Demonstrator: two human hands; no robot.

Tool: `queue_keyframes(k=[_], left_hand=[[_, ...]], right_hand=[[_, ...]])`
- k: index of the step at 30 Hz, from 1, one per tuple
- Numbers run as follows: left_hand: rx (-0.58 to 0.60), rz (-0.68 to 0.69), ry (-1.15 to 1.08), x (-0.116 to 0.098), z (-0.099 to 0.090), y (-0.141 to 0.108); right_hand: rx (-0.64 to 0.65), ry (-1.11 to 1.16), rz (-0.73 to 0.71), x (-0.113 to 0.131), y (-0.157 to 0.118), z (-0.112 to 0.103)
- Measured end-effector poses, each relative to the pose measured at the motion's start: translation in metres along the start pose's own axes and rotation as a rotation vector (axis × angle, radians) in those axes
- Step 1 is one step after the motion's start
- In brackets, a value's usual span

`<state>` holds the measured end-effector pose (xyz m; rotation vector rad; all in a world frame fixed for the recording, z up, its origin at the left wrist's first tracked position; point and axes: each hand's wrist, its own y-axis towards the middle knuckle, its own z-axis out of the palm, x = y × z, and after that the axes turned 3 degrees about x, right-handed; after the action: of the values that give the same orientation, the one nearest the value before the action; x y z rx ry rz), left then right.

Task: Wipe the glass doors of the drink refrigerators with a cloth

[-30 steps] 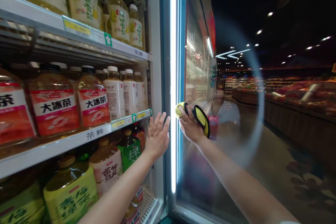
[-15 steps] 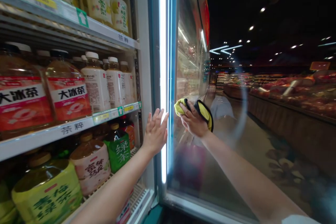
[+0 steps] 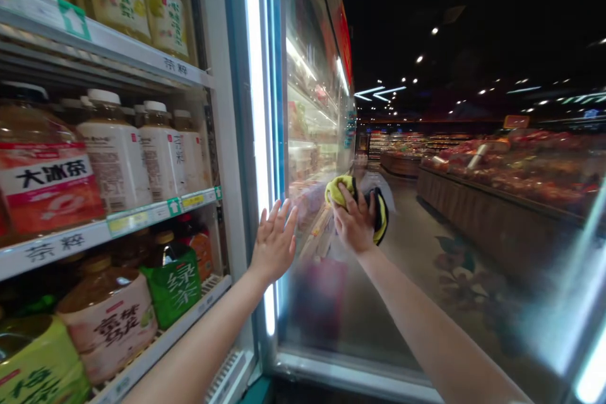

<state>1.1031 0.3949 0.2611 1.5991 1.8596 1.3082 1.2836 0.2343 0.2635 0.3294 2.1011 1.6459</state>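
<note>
My right hand (image 3: 354,219) presses a yellow cloth (image 3: 339,189) with black edging against the glass door (image 3: 379,303). Its fingers curl over the cloth, and a folded part sticks out on the right of the hand. My left hand (image 3: 274,241) is raised with fingers spread and nothing in it, near the lit strip (image 3: 258,139) at the door's hinge side. Whether its fingers touch the door frame I cannot tell.
At the left, cooler shelves (image 3: 156,208) hold several bottled teas, among them a red-labelled bottle (image 3: 47,180) and a green-labelled one (image 3: 173,284). Through the glass show a produce display (image 3: 511,164) and a floor aisle. The door's bottom frame (image 3: 350,379) runs low in front.
My view has turned right, so the shelves and door shift left. The right hand with the cloth has moved right across the glass, away from the lit strip. My left hand stays raised and spread.
</note>
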Motion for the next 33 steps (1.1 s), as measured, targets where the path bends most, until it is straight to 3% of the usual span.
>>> queue_keyframes(k=[3, 5, 7, 10, 14, 17, 20, 22, 24, 26, 29, 31, 33], left_hand=[[-0.015, 0.024, -0.022, -0.013, 0.007, 0.007], [-0.027, 0.041, -0.038, -0.022, 0.013, 0.01], [-0.038, 0.041, -0.062, -0.03, 0.018, 0.013], [-0.054, 0.031, -0.098, -0.038, 0.025, 0.016], [-0.069, 0.029, -0.12, -0.044, 0.031, 0.016], [-0.07, 0.032, -0.125, -0.049, 0.034, 0.017], [-0.078, 0.048, -0.14, -0.058, 0.035, 0.026], [-0.083, 0.059, -0.152, -0.064, 0.036, 0.033], [-0.083, 0.074, -0.153, -0.07, 0.037, 0.04], [-0.083, 0.082, -0.146, -0.075, 0.038, 0.042], [-0.091, 0.087, -0.142, -0.079, 0.041, 0.039], [-0.097, 0.112, -0.149, -0.083, 0.043, 0.038], [-0.098, 0.144, -0.155, -0.088, 0.045, 0.041]], right_hand=[[0.084, 0.035, -0.261, 0.018, -0.013, 0.01], [0.159, 0.055, -0.372, 0.012, -0.015, 0.008], [0.182, 0.052, -0.316, -0.009, -0.011, -0.005], [0.093, 0.02, -0.061, -0.046, -0.015, -0.031], [-0.037, -0.046, 0.123, -0.061, -0.065, -0.05], [0.024, -0.037, 0.01, -0.05, -0.088, -0.049], [0.126, 0.003, -0.173, -0.057, -0.064, -0.049], [0.092, -0.028, -0.125, -0.077, -0.039, -0.056], [0.015, -0.082, 0.027, -0.1, -0.028, -0.066], [-0.061, -0.119, 0.166, -0.114, -0.041, -0.076], [-0.118, -0.148, 0.243, -0.111, -0.087, -0.08], [-0.062, -0.15, 0.171, -0.101, -0.109, -0.077], [0.049, -0.127, 0.053, -0.099, -0.111, -0.075]])
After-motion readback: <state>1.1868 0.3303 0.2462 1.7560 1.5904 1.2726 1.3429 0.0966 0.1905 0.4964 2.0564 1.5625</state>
